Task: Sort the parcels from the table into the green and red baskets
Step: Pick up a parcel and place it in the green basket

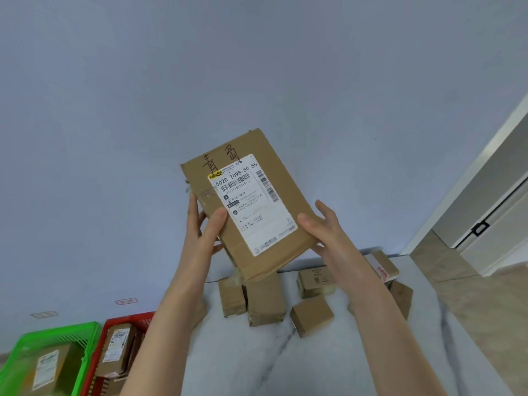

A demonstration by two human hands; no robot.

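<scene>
Fingers (pixel 192 215) of the left hand (pixel 204 232) and right hand (pixel 325 227) are both gripping the lower sides of a flat cardboard parcel (pixel 248 201), label facing the camera, held in the air above the table (pixel 257 361). The green basket (pixel 57 330) and red basket (pixel 128 318) sit down left, each with parcels (pixel 117 347) inside.

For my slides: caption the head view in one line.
Left hand and right hand hold a labelled parcel above the table; green basket and red basket sit lower left.
</scene>
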